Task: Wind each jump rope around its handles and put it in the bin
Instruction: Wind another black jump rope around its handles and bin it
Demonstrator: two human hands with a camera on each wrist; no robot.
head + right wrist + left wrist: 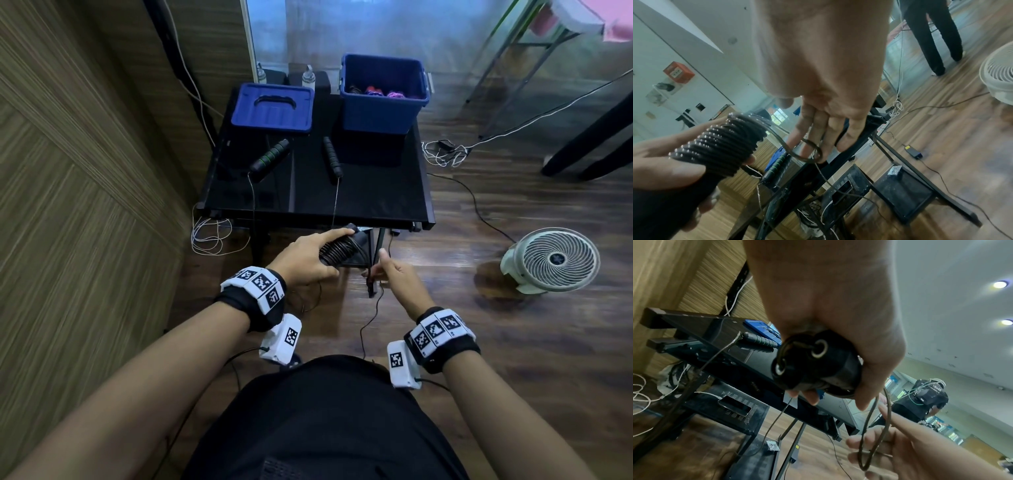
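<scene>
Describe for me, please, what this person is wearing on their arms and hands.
Both hands, left hand and right hand, are bare, and the forearms carry no sleeves. Each wrist has a black fabric wristband topped with white square blocks printed with black-and-white coded markers. A white boxy camera unit with its own marker hangs under each wrist, with a thin black cable trailing back.

Black rope (342, 247) coiled round paired handles; blue bin (383, 113) stands open.

White floor fan (550, 260) on wood floor, right of the hands. Black table (376, 198) ahead; loose white cables (209, 236) ahead-left by its leg.
</scene>
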